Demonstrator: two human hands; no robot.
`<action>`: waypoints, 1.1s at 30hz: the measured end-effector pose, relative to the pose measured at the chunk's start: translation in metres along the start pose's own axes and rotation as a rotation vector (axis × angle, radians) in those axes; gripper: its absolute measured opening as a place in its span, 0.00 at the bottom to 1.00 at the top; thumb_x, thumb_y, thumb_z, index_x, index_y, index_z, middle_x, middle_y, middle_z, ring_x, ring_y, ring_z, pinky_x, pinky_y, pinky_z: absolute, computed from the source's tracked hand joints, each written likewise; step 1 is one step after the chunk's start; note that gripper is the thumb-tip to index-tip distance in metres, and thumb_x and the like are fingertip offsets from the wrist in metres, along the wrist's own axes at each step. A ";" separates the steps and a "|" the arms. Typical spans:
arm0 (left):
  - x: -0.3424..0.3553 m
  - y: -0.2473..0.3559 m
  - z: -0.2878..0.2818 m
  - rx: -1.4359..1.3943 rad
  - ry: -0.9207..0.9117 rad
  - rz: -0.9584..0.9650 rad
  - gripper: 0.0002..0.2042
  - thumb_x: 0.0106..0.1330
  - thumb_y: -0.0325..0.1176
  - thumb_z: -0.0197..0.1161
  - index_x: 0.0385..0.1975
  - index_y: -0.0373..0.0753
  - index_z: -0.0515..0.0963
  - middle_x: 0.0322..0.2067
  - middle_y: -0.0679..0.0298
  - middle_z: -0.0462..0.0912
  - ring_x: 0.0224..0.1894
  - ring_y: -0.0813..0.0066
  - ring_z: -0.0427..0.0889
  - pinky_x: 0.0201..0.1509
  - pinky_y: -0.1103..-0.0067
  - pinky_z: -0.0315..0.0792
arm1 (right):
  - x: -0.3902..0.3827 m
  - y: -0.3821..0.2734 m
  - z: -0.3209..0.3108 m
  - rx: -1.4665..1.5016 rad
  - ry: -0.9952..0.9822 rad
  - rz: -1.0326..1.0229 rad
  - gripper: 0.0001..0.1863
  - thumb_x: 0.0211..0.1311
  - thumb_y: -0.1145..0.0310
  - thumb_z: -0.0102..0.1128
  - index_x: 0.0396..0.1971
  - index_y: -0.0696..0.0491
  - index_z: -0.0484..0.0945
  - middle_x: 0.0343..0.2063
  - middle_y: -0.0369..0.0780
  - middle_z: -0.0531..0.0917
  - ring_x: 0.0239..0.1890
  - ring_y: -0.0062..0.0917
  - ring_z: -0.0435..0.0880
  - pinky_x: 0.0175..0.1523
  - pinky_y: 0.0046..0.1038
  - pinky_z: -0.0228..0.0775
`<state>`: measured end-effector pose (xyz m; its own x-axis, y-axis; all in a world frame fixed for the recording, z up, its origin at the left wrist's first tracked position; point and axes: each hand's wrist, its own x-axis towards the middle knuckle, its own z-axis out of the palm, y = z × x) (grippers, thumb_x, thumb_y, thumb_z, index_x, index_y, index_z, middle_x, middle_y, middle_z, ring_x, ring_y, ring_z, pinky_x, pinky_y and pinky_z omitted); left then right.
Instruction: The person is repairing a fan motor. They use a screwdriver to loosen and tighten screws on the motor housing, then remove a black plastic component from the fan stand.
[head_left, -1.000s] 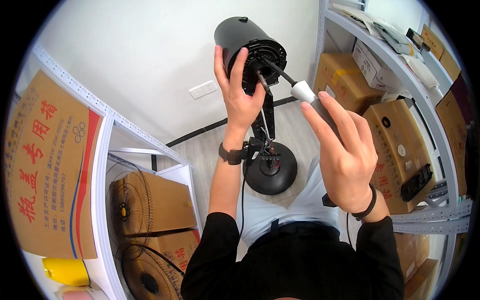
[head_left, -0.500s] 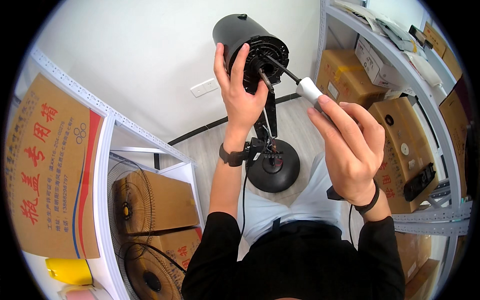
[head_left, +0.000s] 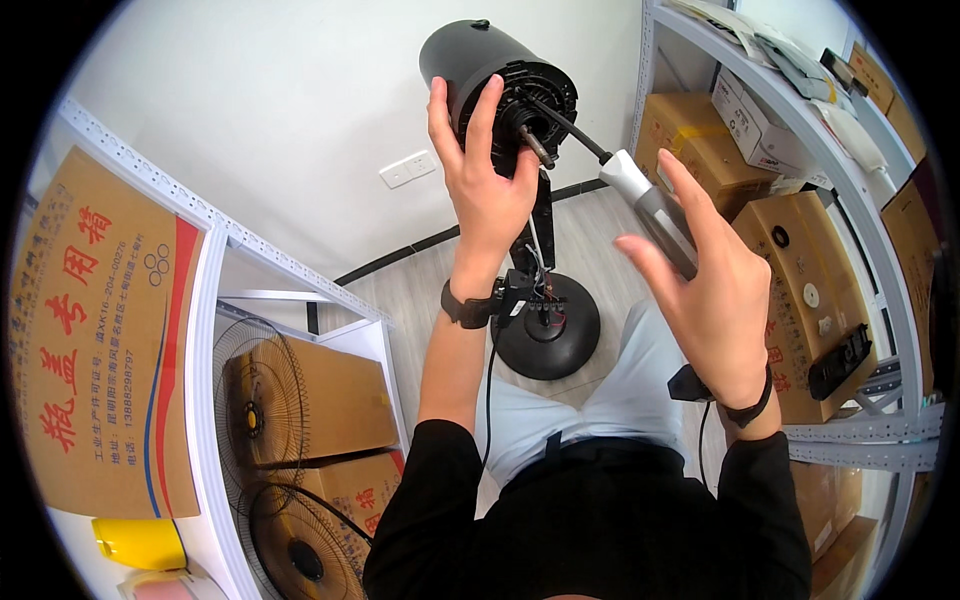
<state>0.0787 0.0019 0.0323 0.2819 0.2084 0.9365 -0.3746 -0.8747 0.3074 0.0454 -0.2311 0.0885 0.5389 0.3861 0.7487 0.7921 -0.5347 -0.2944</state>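
My left hand (head_left: pixel 480 195) is closed around the front of a black cylindrical fan motor housing (head_left: pixel 462 55), whose exposed end has a shaft sticking out. My right hand (head_left: pixel 712 280) holds a screwdriver with a silver-and-grey handle (head_left: pixel 645 205) loosely, thumb and forefinger lifted apart and the other fingers mostly hidden. The screwdriver's dark shank reaches into the housing's end; its tip is too small to make out. Below, a black stand (head_left: pixel 543 220) with exposed wires rises from a round black base (head_left: pixel 525 350).
White metal shelves (head_left: pixel 215 260) flank me, holding cardboard boxes (head_left: pixel 330 390). Two wire fan guards (head_left: pixel 262 400) lean at lower left, near a yellow object (head_left: pixel 135 540). A black plastic part (head_left: pixel 838 362) lies on a right-hand box. A white wall with a socket (head_left: pixel 405 170) stands ahead.
The housing and my left hand have risen slightly. My right thumb and forefinger have spread away from the screwdriver handle, exposing more of it, and the handle sits a little further right.
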 end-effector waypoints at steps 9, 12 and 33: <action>-0.001 0.003 0.001 0.016 0.010 0.000 0.33 0.56 0.23 0.68 0.65 0.46 0.69 0.70 0.49 0.51 0.70 0.49 0.60 0.69 0.64 0.64 | 0.000 0.004 -0.001 0.010 0.146 -0.183 0.17 0.49 0.72 0.74 0.42 0.53 0.83 0.37 0.38 0.80 0.33 0.31 0.84 0.34 0.27 0.76; 0.000 0.002 -0.001 0.022 0.011 0.008 0.34 0.56 0.24 0.68 0.65 0.46 0.68 0.70 0.49 0.51 0.70 0.49 0.59 0.69 0.64 0.63 | -0.002 0.002 -0.007 0.132 0.153 -0.240 0.14 0.47 0.78 0.74 0.37 0.54 0.84 0.40 0.40 0.79 0.36 0.32 0.84 0.37 0.27 0.77; -0.002 0.004 0.000 -0.052 0.036 0.005 0.35 0.54 0.22 0.69 0.65 0.47 0.69 0.70 0.49 0.51 0.69 0.48 0.60 0.68 0.62 0.63 | -0.012 0.040 0.006 0.331 0.427 -0.255 0.16 0.46 0.85 0.73 0.37 0.59 0.81 0.43 0.44 0.77 0.44 0.38 0.86 0.47 0.32 0.81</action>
<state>0.0761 -0.0023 0.0315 0.2484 0.2207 0.9432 -0.4215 -0.8521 0.3103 0.0726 -0.2530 0.0639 0.2110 0.0982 0.9725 0.9657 -0.1753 -0.1918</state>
